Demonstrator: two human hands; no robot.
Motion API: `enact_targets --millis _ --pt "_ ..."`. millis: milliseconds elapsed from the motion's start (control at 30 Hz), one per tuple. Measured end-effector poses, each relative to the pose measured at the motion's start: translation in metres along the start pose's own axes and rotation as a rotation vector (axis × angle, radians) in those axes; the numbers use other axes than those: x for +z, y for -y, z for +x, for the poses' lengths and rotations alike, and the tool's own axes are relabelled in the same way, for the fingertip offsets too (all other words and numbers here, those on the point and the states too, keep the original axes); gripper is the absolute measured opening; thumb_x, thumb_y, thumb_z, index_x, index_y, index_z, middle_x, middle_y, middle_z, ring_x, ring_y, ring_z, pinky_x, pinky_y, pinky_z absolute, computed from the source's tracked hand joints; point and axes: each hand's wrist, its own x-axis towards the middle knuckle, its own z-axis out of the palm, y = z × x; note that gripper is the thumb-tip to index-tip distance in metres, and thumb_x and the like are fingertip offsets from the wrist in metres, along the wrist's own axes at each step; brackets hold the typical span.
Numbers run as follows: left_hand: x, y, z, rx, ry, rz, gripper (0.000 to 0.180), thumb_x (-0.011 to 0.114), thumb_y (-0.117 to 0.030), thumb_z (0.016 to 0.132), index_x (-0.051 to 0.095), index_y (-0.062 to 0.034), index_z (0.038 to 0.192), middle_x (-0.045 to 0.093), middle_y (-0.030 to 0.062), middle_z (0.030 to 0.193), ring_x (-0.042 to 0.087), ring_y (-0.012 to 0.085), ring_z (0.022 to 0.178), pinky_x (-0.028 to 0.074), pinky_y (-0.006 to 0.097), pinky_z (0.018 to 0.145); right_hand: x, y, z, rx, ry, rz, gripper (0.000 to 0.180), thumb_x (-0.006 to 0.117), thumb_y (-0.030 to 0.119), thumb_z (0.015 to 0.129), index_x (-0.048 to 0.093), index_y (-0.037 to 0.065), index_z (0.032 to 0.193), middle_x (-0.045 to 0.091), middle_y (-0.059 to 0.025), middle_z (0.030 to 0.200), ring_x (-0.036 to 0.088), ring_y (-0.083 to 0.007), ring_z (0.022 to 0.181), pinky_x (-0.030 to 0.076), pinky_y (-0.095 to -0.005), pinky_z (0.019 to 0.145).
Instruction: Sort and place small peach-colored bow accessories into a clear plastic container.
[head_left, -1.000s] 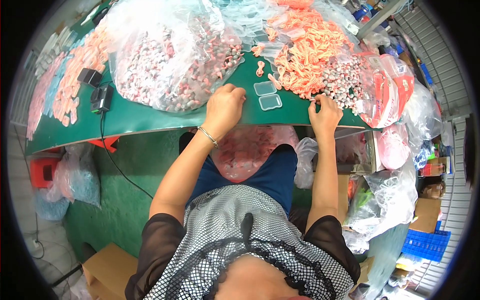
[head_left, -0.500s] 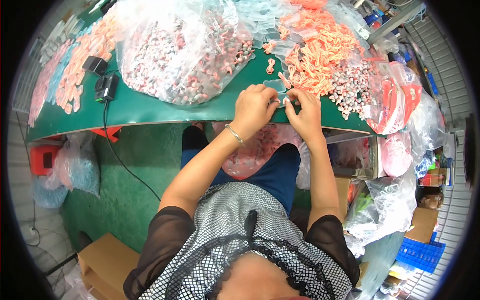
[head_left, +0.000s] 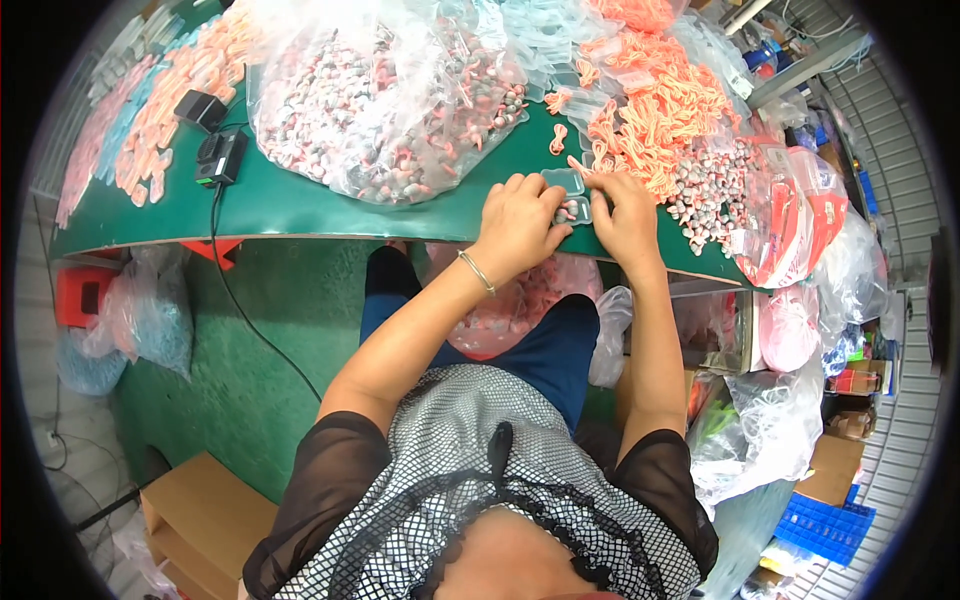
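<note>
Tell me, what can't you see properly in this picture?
- Small clear bag, head view: mostly covered by the left hand and right hand; its contents are too small to identify.
- Big bag of small pieces: cut off by the top edge.
- Lap bag: partly behind the left forearm.

Small packing workshop: green bench under the hands, bulk bags of small parts beyond them, stacked cartons and crate right.
</note>
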Motion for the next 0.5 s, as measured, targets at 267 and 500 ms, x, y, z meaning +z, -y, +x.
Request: enact_targets --millis 267,500 --pt "-0.011 0.008 -0.009 0.026 0.034 -0.012 0.039 0.078 -0.028 0.073 0.066 -0.0112 0.107 0.058 0.0061 0.097 0.055 0.0265 0.094 0.044 0.039 0.079 0.011 -0.01 0.021 -0.011 0.06 -0.375 0.019 0.075 0.02 0.074 0.072 0.012 0.092 0.061 -0.0024 0.098 0.053 -0.0239 0.103 0.032 -0.0482 0.093" --pt "-0.016 0.015 -0.014 0.047 0.056 -0.039 0.04 0.078 -0.026 0.073 0.065 -0.0112 0.108 0.057 0.0056 0.098 0.055 0.0258 0.094 0.044 0.038 0.079 0.017 -0.003 0.017 -0.035 -0.155 -0.292 0.016 0.074 0.023 0.074 0.072 0.012 0.086 0.061 -0.0023 0.097 0.053 -0.0237 0.105 0.031 -0.0493 0.095"
